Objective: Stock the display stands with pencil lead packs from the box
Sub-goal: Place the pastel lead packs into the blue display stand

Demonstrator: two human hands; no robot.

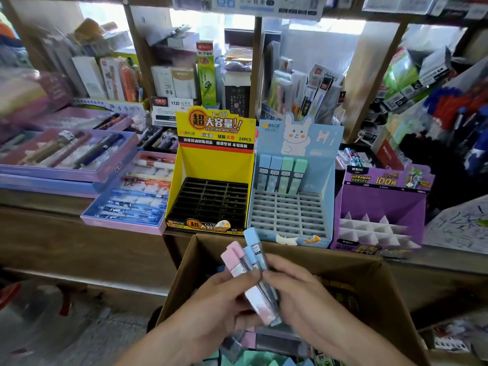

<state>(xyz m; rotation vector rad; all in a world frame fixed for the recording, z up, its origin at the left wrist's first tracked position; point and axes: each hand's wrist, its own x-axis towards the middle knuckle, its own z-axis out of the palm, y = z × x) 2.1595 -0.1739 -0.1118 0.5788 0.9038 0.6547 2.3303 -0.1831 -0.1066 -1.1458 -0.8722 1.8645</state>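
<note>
On the wooden counter, behind the open cardboard box [369,281], I log three display stands. Item one, the yellow stand [211,165]: black slot grid bare, nothing stocked; header reads "2B/0.5MM MPR-2086" and "24PCS" amid large Chinese characters. Item two, the blue stand [326,180]: a white rabbit and "Hi" on the header, with four packs [282,173], two blue-capped and two green-capped, upright in the back row and every slot in front of them unfilled. Item three, the purple stand [375,202]: "ULTRAMAN" and "100" legible, an M&G mark above, white dividers holding nothing I can see. Item four, a bundle of pencil lead packs [250,262], pink- and blue-capped, held above the box and just short of the stands; my left hand [219,299] grips its lower half, and my right hand [298,294] has fingers curled round it from the other side. More packs lie in the box below, blurred. By my judgement the stocking is barely begun: one row placed, nearly all slots outstanding.
</note>
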